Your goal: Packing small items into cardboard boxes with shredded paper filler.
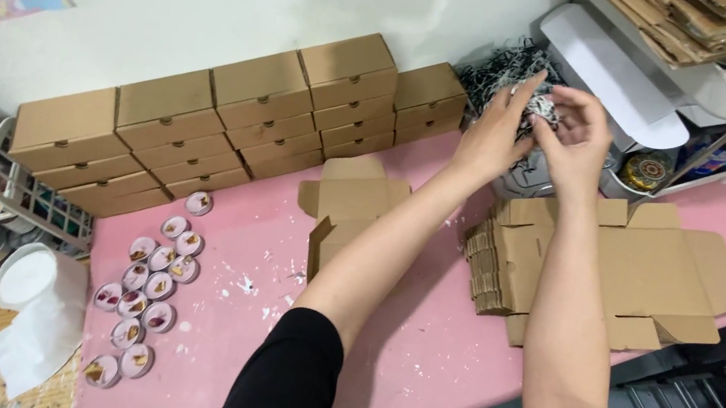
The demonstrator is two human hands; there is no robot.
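Cardboard boxes point(241, 119) flank shredded paper point(508, 67).

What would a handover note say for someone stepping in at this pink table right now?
Left hand and right hand: both up at the pile of shredded paper, fingers pulling a tuft apart.
Half-folded box stands open by the left forearm, nothing in it that shows.
Stack of flat boxes lies under the right forearm.
Done: closed boxes stacked along the wall.
Left: small round tins in rows on the table, unpacked.
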